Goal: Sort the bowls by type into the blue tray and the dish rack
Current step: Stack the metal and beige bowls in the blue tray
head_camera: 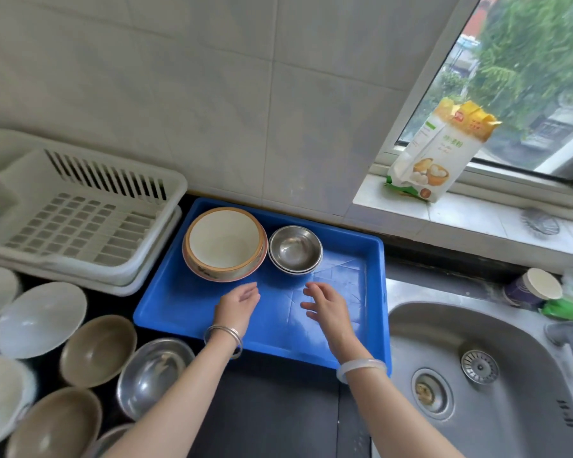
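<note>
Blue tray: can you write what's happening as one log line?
blue tray: ceramic stack, steel stack | dish rack: empty | left hand, right hand: open

Two hands point(239, 304) point(326, 305), one blue tray point(179, 312), one dish rack point(80, 219)

**Two empty hands over the blue tray**

Both hands hover above the bare floor of the blue tray point(179, 312), the left hand point(239, 304) and right hand point(326, 305) with fingers loosely spread and nothing held. At the tray's far end sit a stack of cream bowls point(225, 243) and, just beside it on the right, nested steel bowls point(295, 248). The white dish rack point(80, 213) stands left of the tray with nothing in it. More bowls crowd the dark surface point(278, 411) at lower left: white bowls point(40, 319), brown bowls point(98, 350) and a steel bowl point(154, 375). A steel sink point(477, 375) lies to the right, and a flour bag point(440, 153) rests on the windowsill point(477, 216).
</note>
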The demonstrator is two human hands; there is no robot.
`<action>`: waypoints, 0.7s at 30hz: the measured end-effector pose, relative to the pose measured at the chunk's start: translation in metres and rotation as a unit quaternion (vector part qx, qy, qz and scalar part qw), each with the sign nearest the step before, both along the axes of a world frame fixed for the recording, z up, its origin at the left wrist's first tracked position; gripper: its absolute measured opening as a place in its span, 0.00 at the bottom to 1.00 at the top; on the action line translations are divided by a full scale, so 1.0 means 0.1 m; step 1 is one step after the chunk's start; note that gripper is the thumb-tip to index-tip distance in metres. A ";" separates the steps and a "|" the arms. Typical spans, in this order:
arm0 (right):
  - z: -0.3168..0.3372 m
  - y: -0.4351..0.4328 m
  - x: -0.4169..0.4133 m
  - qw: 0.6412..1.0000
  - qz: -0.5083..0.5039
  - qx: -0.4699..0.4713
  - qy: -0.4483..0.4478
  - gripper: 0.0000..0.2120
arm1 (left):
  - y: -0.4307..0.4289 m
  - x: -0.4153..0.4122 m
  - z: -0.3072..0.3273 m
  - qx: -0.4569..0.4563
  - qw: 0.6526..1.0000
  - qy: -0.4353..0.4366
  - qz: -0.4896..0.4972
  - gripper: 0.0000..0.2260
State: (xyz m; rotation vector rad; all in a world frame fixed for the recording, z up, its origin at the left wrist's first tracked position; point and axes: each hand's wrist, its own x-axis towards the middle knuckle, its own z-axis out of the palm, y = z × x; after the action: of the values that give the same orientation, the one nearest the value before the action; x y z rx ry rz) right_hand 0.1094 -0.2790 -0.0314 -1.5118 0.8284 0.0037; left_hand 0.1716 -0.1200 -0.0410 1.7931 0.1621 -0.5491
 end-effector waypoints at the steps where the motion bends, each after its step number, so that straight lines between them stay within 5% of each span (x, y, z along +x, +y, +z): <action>1: 0.04 0.10 -0.07 1.000 0.020 -0.006 -0.004 0.08 | 0.11 -0.08 0.04 0.012 1.000 -0.019 -0.001 0.14; 13: -0.28 1.38 -0.65 0.952 0.284 -0.085 0.070 0.10 | 1.70 -1.24 -0.08 0.254 0.964 -0.070 0.046 0.13; 17: -0.37 1.66 -0.56 0.941 0.310 -0.084 0.111 0.20 | 1.97 -1.33 -0.13 0.281 0.956 -0.073 0.028 0.15; 21: -0.39 1.85 -0.43 0.944 0.293 -0.041 0.146 0.17 | 2.06 -1.30 -0.17 0.305 0.948 -0.096 -0.017 0.15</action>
State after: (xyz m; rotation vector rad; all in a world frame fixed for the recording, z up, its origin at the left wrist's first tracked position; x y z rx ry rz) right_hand 0.0667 -0.0942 -0.0708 -1.8163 0.5829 0.6551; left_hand 0.0417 0.0859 -0.0578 2.4440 0.1792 -0.3628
